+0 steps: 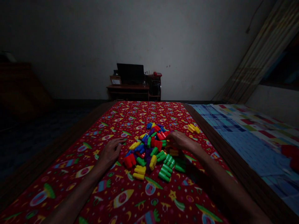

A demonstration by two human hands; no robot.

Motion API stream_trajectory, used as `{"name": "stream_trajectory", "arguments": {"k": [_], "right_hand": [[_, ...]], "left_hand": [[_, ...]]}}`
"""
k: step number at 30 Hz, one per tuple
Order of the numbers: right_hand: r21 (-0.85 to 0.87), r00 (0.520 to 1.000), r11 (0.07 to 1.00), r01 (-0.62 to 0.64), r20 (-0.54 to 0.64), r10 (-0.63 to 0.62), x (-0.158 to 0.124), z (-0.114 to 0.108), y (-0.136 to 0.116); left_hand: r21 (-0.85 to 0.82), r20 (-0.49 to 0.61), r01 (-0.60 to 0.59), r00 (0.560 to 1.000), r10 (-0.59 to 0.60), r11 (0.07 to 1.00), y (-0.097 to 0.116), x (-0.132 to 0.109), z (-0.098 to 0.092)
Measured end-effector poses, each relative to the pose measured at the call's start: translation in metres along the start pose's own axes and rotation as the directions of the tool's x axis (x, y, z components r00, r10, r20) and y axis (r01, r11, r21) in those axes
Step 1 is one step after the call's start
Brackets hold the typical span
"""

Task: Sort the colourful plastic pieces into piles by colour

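Observation:
A heap of plastic building blocks in red, yellow, green, blue and purple lies on a red patterned cloth. My left hand rests on the cloth just left of the heap, fingers stretched out and holding nothing. At the heap's right side, my right hand reaches down with curled fingers; whatever is in its grasp is hidden. Under that hand lies a yellow block. Nearer to me are green blocks and a yellow block. Another yellow block sits apart, beyond my right hand.
Dark wooden edging runs along both sides of the cloth. To the right is bedding in blue and multicoloured checks. A low desk with a black monitor stands against the far wall. A curtain hangs at right.

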State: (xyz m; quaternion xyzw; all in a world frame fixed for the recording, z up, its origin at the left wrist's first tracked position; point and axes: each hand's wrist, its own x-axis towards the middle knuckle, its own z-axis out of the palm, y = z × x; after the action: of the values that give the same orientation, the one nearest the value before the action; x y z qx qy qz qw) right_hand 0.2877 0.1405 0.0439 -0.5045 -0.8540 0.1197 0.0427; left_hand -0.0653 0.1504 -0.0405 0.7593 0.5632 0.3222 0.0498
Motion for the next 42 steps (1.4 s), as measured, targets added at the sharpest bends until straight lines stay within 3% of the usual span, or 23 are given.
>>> {"name": "stream_trajectory", "arguments": {"k": [4,12,19,24,27,29,31,37,42], "right_hand": [[-0.140,0.999,0.990,0.007,0.038,-0.001,-0.005,0.012,-0.009],[-0.149,0.999,0.988,0.033,0.024,-0.030,-0.009,0.012,-0.004],[-0.162,1.000,0.987,0.018,-0.001,-0.018,-0.014,-0.008,0.008],[-0.123,0.997,0.991,-0.052,-0.063,0.044,-0.019,-0.028,0.030],[-0.101,0.955,0.981,-0.167,-0.264,0.136,-0.012,-0.023,0.051],[-0.121,0.880,0.954,-0.274,-0.431,0.198,-0.007,-0.014,0.066],[-0.156,0.826,0.926,-0.343,-0.520,0.218,-0.003,-0.003,0.080],[-0.179,0.828,0.897,-0.404,-0.488,0.276,-0.005,0.024,0.106],[-0.155,0.812,0.882,-0.444,-0.487,0.323,-0.004,0.031,0.111]], "left_hand": [[-0.015,-0.020,0.008,1.000,-0.008,1.000,-0.002,-0.001,0.003],[-0.017,-0.003,0.018,1.000,-0.018,1.000,-0.003,0.000,0.003],[-0.003,0.012,0.004,1.000,-0.004,1.000,0.000,0.000,0.000],[-0.002,0.005,0.002,1.000,-0.002,1.000,0.002,0.000,-0.001],[-0.004,-0.007,0.005,1.000,-0.005,1.000,0.003,0.000,-0.002],[-0.003,-0.004,0.000,1.000,0.000,1.000,0.004,0.000,-0.002],[0.000,0.002,-0.002,1.000,0.002,1.000,0.003,0.000,-0.002],[-0.007,-0.035,-0.005,0.999,0.004,1.000,-0.001,0.000,0.003],[-0.007,-0.026,-0.008,1.000,0.008,1.000,-0.004,0.000,0.005]]}}
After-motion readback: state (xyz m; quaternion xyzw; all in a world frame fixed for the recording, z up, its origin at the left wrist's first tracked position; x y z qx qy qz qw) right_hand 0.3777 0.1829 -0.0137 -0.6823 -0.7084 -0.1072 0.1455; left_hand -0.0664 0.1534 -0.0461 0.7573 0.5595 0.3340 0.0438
